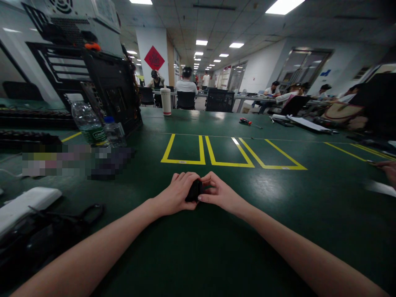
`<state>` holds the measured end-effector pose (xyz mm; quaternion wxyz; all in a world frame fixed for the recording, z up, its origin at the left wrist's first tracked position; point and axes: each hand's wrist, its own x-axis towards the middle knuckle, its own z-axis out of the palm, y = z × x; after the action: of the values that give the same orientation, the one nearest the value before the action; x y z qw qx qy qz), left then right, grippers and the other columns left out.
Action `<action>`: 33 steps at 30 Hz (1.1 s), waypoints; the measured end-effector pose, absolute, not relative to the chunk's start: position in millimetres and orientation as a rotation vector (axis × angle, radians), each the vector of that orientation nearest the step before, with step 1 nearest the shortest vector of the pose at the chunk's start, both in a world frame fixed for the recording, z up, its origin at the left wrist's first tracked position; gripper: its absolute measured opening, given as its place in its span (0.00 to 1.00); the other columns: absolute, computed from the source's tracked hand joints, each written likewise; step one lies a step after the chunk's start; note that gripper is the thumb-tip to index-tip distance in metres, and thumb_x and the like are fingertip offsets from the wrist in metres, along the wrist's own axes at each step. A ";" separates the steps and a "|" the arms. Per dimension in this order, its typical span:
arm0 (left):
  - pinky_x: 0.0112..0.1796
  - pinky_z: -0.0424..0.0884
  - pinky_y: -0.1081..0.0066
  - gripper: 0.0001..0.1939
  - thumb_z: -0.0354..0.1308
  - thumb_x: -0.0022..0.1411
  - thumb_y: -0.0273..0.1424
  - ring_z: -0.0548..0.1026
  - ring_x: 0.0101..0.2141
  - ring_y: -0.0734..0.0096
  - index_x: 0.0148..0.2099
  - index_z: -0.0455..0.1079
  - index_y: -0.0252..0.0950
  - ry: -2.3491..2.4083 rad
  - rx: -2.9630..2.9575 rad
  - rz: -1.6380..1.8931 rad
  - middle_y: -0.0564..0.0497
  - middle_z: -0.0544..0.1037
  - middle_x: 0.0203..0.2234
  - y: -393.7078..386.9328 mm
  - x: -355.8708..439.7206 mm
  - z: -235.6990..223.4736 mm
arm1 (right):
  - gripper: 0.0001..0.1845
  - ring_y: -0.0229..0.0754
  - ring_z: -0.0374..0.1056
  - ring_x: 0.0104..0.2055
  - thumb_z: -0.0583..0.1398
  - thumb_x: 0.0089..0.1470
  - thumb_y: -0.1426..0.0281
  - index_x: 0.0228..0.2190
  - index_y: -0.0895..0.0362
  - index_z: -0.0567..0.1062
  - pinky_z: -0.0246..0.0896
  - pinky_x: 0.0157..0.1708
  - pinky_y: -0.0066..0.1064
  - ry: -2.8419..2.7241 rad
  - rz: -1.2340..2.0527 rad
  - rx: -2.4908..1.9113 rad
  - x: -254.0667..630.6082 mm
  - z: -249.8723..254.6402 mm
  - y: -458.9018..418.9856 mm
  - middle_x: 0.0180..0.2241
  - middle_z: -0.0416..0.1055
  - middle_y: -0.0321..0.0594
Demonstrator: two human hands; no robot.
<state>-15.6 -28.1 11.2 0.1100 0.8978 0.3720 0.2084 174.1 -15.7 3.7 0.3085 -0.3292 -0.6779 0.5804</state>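
Between my two hands is a small black object (193, 191), partly covered by fingers, so its kind does not show. My left hand (177, 192) wraps around it from the left and above, with the thumb under its near side. From the right, my right hand (218, 192) curls its fingers and thumb against the object's right edge. Both hands are low over the green tabletop (198, 247), just in front of yellow tape outlines (183, 162).
At left stand a plastic bottle (88, 119), a smaller blue-capped bottle (114, 132), stacked computer cases (111, 95), a white power strip (34, 202) and a black bag (52, 235). Farther back are a tumbler (166, 101) and a screwdriver (246, 121). Another person's hand (388, 169) shows at right.
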 end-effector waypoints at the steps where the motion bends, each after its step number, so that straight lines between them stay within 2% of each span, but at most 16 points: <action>1: 0.40 0.58 0.61 0.29 0.58 0.50 0.32 0.64 0.42 0.58 0.53 0.49 0.39 1.088 2.634 0.603 0.45 0.63 0.46 -28.9 -15.8 13.1 | 0.20 0.40 0.64 0.42 0.64 0.41 0.71 0.36 0.55 0.62 0.64 0.41 0.38 -1.791 1.549 -0.854 174.1 4.3 -16.2 0.39 0.62 0.36; 7: 0.42 0.58 0.61 0.28 0.57 0.52 0.32 0.64 0.43 0.58 0.53 0.49 0.39 1.076 2.620 0.606 0.45 0.63 0.46 -32.7 -16.2 20.6 | 0.11 0.41 0.63 0.43 0.57 0.49 0.64 0.34 0.54 0.64 0.63 0.41 0.39 -1.768 1.455 -0.946 170.3 8.1 -21.5 0.38 0.63 0.37; 13: 0.43 0.57 0.61 0.28 0.57 0.52 0.32 0.64 0.44 0.59 0.53 0.49 0.38 1.069 2.630 0.609 0.45 0.62 0.47 -30.4 -16.5 14.9 | 0.15 0.41 0.64 0.42 0.57 0.49 0.64 0.39 0.55 0.63 0.62 0.42 0.40 -1.740 1.486 -1.038 169.7 6.5 -20.7 0.40 0.63 0.40; 16: 0.42 0.58 0.61 0.30 0.59 0.49 0.32 0.64 0.43 0.58 0.52 0.50 0.37 1.106 2.644 0.652 0.45 0.63 0.46 -28.8 -16.1 11.2 | 0.14 0.42 0.64 0.42 0.57 0.49 0.64 0.37 0.56 0.64 0.62 0.43 0.40 -1.780 1.504 -1.036 171.8 7.8 -18.6 0.40 0.64 0.40; 23: 0.41 0.58 0.61 0.29 0.58 0.50 0.31 0.64 0.42 0.58 0.52 0.49 0.37 1.096 2.649 0.600 0.45 0.63 0.46 -29.3 -15.3 14.3 | 0.21 0.41 0.64 0.42 0.64 0.40 0.71 0.36 0.54 0.60 0.63 0.41 0.37 -1.787 1.585 -0.849 174.2 7.1 -18.2 0.40 0.62 0.37; 28: 0.41 0.58 0.61 0.30 0.58 0.50 0.33 0.64 0.42 0.58 0.53 0.49 0.37 1.097 2.644 0.621 0.45 0.63 0.46 -27.7 -15.0 11.1 | 0.12 0.40 0.64 0.40 0.58 0.48 0.64 0.34 0.55 0.62 0.62 0.41 0.39 -1.767 1.477 -0.956 170.4 5.5 -19.9 0.37 0.63 0.37; 33: 0.41 0.57 0.62 0.30 0.59 0.49 0.32 0.64 0.42 0.59 0.52 0.50 0.38 1.093 2.639 0.659 0.46 0.63 0.46 -26.7 -14.6 7.1 | 0.14 0.41 0.64 0.41 0.58 0.49 0.66 0.38 0.55 0.62 0.61 0.42 0.40 -1.755 1.492 -1.007 169.8 6.5 -19.3 0.38 0.64 0.39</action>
<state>-14.6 -26.7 7.1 0.1049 0.8953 0.3709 0.2234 169.8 -19.3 6.5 0.3089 -0.3809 -0.6640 0.5645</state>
